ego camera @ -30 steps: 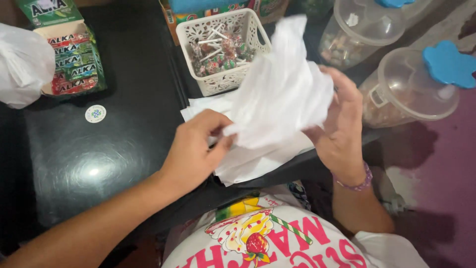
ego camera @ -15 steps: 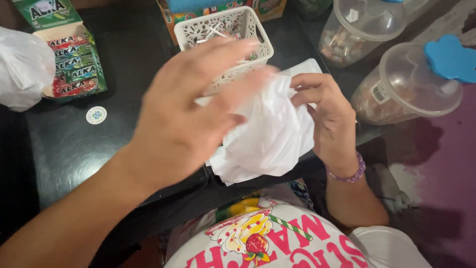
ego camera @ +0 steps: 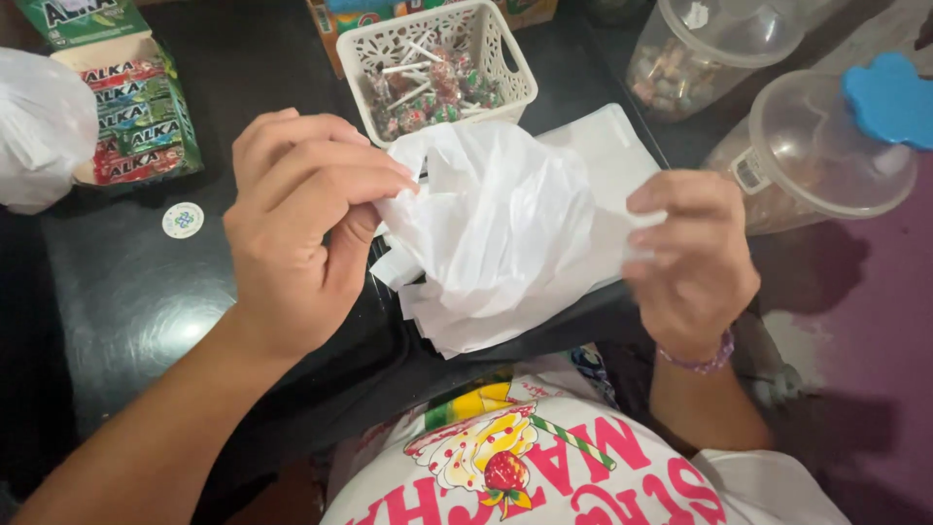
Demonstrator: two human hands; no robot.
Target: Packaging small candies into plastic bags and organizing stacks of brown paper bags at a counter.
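Left hand (ego camera: 301,228), right hand (ego camera: 690,258) pinch white plastic bag (ego camera: 505,224); glossy black table (ego camera: 126,301); lollipop basket (ego camera: 437,63) behind

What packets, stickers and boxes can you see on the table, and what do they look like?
Candy packets: far left, stacked bundle, green, red and cream.
Green box: top left corner, flat.
Round sticker: on the black table below the packets, white with blue.
Jar label: right, small white rectangle on a clear jar.

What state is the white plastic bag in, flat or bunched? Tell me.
Bunched. The white plastic bag is crumpled and puffed up between the left hand and right hand, over a flat stack of bags.
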